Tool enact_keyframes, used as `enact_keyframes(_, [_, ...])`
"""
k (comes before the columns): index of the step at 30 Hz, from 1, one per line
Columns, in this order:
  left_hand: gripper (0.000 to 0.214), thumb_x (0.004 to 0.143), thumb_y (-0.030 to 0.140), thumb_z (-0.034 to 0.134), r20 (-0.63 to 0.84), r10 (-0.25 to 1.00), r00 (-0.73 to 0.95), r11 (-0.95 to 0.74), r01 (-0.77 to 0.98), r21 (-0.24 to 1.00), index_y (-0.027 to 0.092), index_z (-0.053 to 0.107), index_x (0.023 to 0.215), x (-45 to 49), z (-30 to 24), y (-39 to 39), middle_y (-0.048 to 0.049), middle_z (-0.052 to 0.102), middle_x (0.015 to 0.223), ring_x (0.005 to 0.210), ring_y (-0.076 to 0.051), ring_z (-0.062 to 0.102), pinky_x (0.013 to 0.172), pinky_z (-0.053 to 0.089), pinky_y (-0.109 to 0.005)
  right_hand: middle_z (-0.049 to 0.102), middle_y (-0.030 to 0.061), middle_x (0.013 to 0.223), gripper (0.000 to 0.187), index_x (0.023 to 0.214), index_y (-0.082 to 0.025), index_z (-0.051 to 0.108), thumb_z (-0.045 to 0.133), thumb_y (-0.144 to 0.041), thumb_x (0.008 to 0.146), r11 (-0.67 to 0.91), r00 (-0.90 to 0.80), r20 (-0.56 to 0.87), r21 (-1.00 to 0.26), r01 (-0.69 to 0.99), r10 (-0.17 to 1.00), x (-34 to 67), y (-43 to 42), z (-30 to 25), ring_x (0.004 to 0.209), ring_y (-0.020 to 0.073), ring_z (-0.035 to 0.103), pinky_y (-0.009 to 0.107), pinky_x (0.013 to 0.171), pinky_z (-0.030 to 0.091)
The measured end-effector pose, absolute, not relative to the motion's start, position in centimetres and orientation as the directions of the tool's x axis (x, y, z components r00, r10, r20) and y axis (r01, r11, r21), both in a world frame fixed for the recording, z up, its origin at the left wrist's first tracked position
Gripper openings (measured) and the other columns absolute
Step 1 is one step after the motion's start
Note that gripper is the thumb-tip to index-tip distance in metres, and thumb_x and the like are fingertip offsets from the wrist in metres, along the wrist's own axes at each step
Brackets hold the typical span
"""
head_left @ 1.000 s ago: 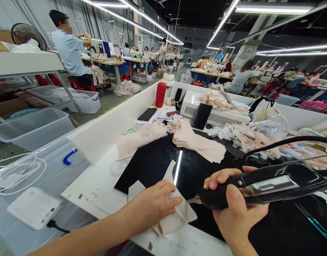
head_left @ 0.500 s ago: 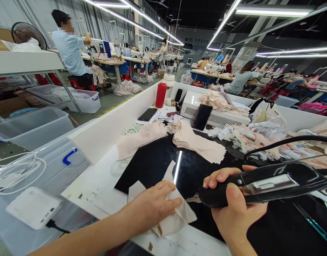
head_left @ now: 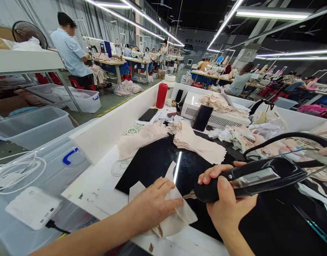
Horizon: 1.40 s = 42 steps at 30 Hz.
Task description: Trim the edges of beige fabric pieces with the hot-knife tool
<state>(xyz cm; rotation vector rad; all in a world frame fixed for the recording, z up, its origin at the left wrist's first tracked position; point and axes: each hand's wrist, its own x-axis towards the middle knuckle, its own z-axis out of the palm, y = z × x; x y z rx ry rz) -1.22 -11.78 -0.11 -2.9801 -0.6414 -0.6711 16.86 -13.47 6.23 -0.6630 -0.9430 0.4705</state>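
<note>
My left hand (head_left: 155, 202) lies on a small beige fabric piece (head_left: 176, 217) at the near edge of the black work surface (head_left: 152, 163), its fingers curled and pressing the cloth down. My right hand (head_left: 227, 206) is wrapped round the grip of a black corded hand tool (head_left: 254, 176). The tool's metal tip (head_left: 188, 195) touches the fabric right beside my left fingertips. A stack of beige fabric pieces (head_left: 197, 140) lies further back on the black surface.
A white-walled table (head_left: 107, 128) holds a red bottle (head_left: 161, 95), two phones (head_left: 148, 114) (head_left: 202, 117), a white box unit (head_left: 216, 110) and fabric scraps (head_left: 248, 137). Clear bins (head_left: 32, 124) and a charger (head_left: 32, 208) sit left. Other people work at sewing stations behind.
My right hand and the tool have shifted slightly left and up, bringing the tip closer to my left fingers. My left hand has stayed on the fabric.
</note>
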Motion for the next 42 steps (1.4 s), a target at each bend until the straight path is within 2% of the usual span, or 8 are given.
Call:
enact_keyframes(9, [0.02,0.104,0.032,0.06,0.419,0.375,0.827,-0.921,0.383,0.069,0.023,0.064,0.121,-1.4,0.7,-11.6,-0.0128,0.055,0.118,0.121,-0.027,0.053,0.104,0.05,-0.042,0.065,-0.0053,0.077,0.038,0.115,-0.026,0.055,0.076,-0.019,0.085,0.726,0.518,0.593,-0.683,-0.083,0.617,16.4,-12.5,6.1,0.057,0.0131,0.061,0.029,0.051,0.058])
enact_keyframes(16, [0.036,0.101,0.04,0.066,0.392,0.438,0.809,-0.892,0.445,0.077,0.023,0.06,0.132,-0.8,-0.4,-13.5,-0.0131,0.059,0.126,0.127,-0.029,0.054,0.111,0.048,-0.05,0.064,-0.0048,0.076,0.037,0.114,-0.026,0.055,0.076,-0.02,0.085,0.707,0.505,0.58,-0.702,-0.089,0.639,16.5,-13.1,6.2,0.057,0.0129,0.06,0.029,0.051,0.056])
enact_keyframes(19, [0.039,0.106,0.042,0.057,0.462,0.415,0.784,-0.889,0.458,0.022,0.017,0.058,0.136,-0.8,-0.4,-14.3,-0.0147,0.06,0.133,0.132,-0.028,0.053,0.113,0.047,-0.048,0.064,-0.0048,0.076,0.037,0.114,-0.026,0.055,0.077,-0.023,0.084,0.708,0.503,0.583,-0.701,-0.086,0.638,16.8,-13.5,6.2,0.057,0.013,0.059,0.028,0.05,0.054])
enact_keyframes(22, [0.026,0.11,0.028,0.046,0.521,0.399,0.754,-0.886,0.465,0.005,0.011,0.063,0.12,-1.2,0.4,-13.5,-0.0136,0.065,0.121,0.124,-0.024,0.059,0.109,0.051,-0.04,0.063,-0.0048,0.076,0.038,0.114,-0.026,0.055,0.077,-0.023,0.084,0.711,0.503,0.587,-0.698,-0.084,0.635,16.9,-13.6,6.2,0.056,0.013,0.059,0.028,0.05,0.054])
enact_keyframes(25, [0.02,0.109,0.021,0.046,0.463,0.374,0.804,-0.919,0.39,0.065,0.012,0.064,0.105,-1.5,1.2,-11.3,-0.0087,0.066,0.106,0.112,-0.02,0.063,0.099,0.056,-0.032,0.063,-0.0047,0.076,0.038,0.115,-0.026,0.055,0.077,-0.023,0.084,0.712,0.497,0.589,-0.696,-0.09,0.638,17.0,-13.6,6.1,0.056,0.0131,0.059,0.028,0.049,0.054])
enact_keyframes(31, [0.02,0.11,0.023,0.046,0.405,0.235,0.884,-0.971,0.194,0.139,0.012,0.063,0.111,-1.8,0.7,-8.2,-0.0083,0.068,0.116,0.112,-0.019,0.064,0.101,0.055,-0.03,0.063,-0.0045,0.077,0.037,0.116,-0.026,0.055,0.076,-0.022,0.086,0.718,0.495,0.595,-0.691,-0.088,0.633,17.0,-13.6,6.1,0.057,0.013,0.059,0.029,0.051,0.055])
enact_keyframes(36, [0.019,0.11,0.024,0.048,0.308,0.261,0.915,-0.963,0.224,0.149,0.013,0.063,0.116,-2.4,0.8,-8.1,-0.0084,0.067,0.122,0.115,-0.02,0.064,0.102,0.054,-0.032,0.063,-0.0047,0.077,0.037,0.115,-0.026,0.055,0.076,-0.023,0.085,0.716,0.497,0.595,-0.693,-0.079,0.631,17.0,-13.7,6.1,0.056,0.0129,0.059,0.028,0.05,0.054])
enact_keyframes(42, [0.023,0.105,0.027,0.06,0.282,0.283,0.917,-0.958,0.258,0.123,0.02,0.062,0.126,-2.9,1.7,-8.4,-0.0084,0.065,0.124,0.114,-0.022,0.063,0.096,0.055,-0.03,0.064,-0.0042,0.075,0.038,0.114,-0.026,0.055,0.077,-0.023,0.083,0.707,0.51,0.579,-0.702,-0.085,0.636,16.9,-13.6,6.2,0.056,0.0133,0.058,0.029,0.05,0.054])
